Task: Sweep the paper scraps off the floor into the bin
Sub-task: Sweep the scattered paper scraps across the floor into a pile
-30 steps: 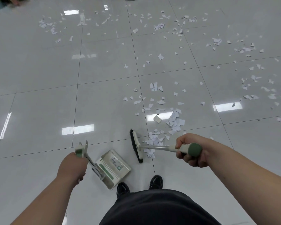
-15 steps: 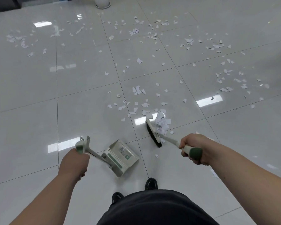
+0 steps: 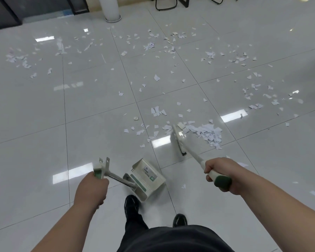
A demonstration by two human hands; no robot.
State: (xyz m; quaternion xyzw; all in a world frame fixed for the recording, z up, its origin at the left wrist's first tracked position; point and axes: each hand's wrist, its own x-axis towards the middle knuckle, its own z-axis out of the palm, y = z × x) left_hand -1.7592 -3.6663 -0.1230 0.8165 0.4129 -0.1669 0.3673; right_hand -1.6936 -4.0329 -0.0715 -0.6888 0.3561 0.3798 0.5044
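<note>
White paper scraps lie scattered over the glossy grey tiles, with a gathered heap of scraps (image 3: 206, 132) just right of the broom head. My right hand (image 3: 219, 170) grips the white, green-ended handle of the broom (image 3: 178, 140), whose dark bristles touch the floor. My left hand (image 3: 91, 190) grips the handle top of the cream dustpan (image 3: 147, 177). The pan sits on the floor in front of my feet, left of the broom and apart from the heap.
More scraps (image 3: 151, 46) spread across the far tiles and off to the right (image 3: 256, 106). A white column base (image 3: 112, 10) stands at the back, dark chair legs (image 3: 166, 4) to its right, a dark wall panel (image 3: 4, 13) at far left. My black shoes (image 3: 132, 202) are below the dustpan.
The broom has swung forward and to the right, pushing the scraps into a heap on its right side. The view has tilted up, showing the column and chair legs. The dustpan stays near my feet.
</note>
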